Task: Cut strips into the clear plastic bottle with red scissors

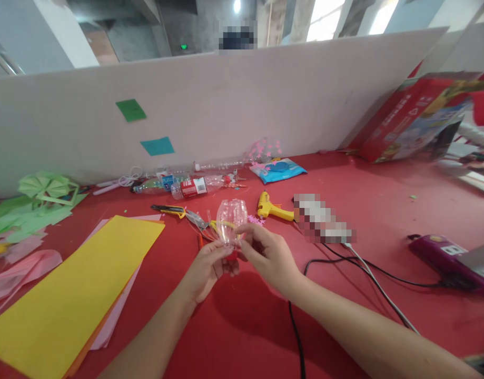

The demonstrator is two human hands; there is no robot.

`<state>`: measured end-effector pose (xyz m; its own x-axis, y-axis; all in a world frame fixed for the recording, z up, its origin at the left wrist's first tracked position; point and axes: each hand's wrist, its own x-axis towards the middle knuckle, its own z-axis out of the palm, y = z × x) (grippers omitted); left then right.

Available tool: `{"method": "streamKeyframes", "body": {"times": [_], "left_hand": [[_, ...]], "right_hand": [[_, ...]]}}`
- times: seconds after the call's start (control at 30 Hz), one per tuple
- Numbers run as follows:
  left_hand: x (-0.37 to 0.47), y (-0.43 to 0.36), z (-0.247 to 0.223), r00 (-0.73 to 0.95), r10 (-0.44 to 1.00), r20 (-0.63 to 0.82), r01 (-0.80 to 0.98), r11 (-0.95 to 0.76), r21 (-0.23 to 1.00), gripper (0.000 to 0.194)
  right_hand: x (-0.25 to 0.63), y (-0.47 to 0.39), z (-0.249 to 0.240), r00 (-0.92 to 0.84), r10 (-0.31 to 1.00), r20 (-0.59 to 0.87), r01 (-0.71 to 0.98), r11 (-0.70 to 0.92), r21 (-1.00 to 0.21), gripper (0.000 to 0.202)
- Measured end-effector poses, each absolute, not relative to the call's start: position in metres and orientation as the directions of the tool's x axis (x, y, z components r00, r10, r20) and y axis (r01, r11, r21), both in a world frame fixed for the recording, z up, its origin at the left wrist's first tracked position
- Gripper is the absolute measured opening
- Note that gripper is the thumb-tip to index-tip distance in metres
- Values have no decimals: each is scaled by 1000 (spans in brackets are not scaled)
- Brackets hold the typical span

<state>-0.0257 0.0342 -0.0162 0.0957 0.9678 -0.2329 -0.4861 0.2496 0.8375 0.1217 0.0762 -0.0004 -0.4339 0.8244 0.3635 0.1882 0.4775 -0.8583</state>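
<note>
A cut piece of clear plastic bottle is held up over the red table, between both hands. Its wide, rounded end points up and away, and something red shows below it among the fingers. My left hand pinches the piece's lower end from the left. On the other side, my right hand has its thumb and bent fingers against the lower right edge. Just behind the piece lie pliers and a yellow-handled cutter knife. A yellow glue gun rests to the right.
Yellow paper sheets lie at left, beside green paper scraps. Plastic bottles and a blue packet lie along the white partition. Black cables cross the right side near a purple device.
</note>
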Motion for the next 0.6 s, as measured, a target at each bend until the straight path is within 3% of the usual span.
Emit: {"method": "streamKeyframes", "body": {"times": [0.23,0.6], "left_hand": [[-24,33,-17,101,963,-252,-448,270,852,24],[-24,33,-12,107,972,-210,-500,235,833,23]], "right_hand": [[121,76,-3,-454,814,361,210,492,-845,7],[125,76,-5,-506,638,580,168,733,-659,15]]}}
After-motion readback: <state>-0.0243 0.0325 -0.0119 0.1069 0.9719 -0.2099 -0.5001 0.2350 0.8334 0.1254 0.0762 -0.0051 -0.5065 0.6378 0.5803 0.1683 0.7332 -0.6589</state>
